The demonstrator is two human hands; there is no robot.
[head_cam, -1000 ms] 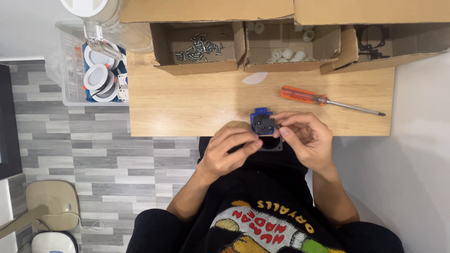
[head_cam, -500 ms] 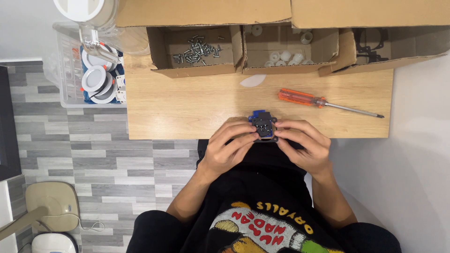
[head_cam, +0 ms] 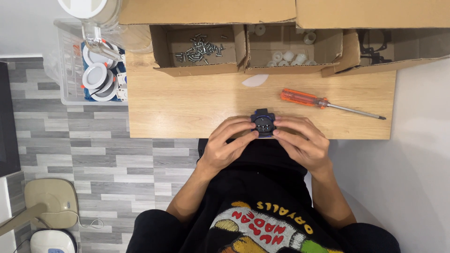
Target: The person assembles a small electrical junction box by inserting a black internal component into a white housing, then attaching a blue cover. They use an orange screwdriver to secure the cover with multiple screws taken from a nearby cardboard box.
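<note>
Both hands, left (head_cam: 225, 145) and right (head_cam: 302, 143), grasping dark part (head_cam: 263, 122) at surface (head_cam: 187, 112) edge. Assembly step likely; screwdriver (head_cam: 323, 101), screws (head_cam: 199, 47) within reach, probably needed next.

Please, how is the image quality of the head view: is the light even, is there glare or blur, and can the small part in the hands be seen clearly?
Head view: the light is soft and even, shadows are faint, no strong glare on the wooden table. The picture is sharp; the orange screwdriver is crisp. The small dark part between the left hand and right hand is tiny, so its details stay unclear.
</note>
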